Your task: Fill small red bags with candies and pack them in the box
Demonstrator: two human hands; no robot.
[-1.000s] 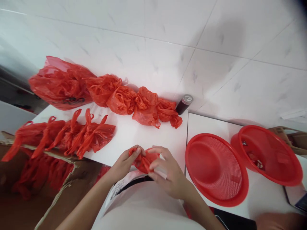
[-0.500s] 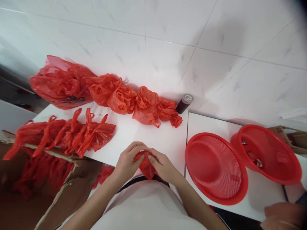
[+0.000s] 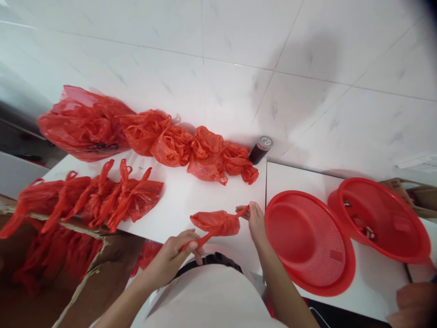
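A small red plastic bag (image 3: 213,222) is stretched between both my hands above the near edge of the white table (image 3: 191,191). My left hand (image 3: 177,255) pinches one handle at the lower left. My right hand (image 3: 254,218) pinches the other handle at the upper right. The two handles are pulled taut in opposite directions, with the filled bundle in the middle.
A row of tied red bags (image 3: 99,198) lies at the table's left edge above a cardboard box (image 3: 68,273) holding more. Larger red bags (image 3: 146,136) line the tiled wall, beside a dark bottle (image 3: 260,149). Two red mesh baskets (image 3: 307,241) (image 3: 382,218) sit on the right.
My hands were together, working the bag at the table's edge. They have now pulled apart, left hand down-left and right hand up-right, drawing the handles tight.
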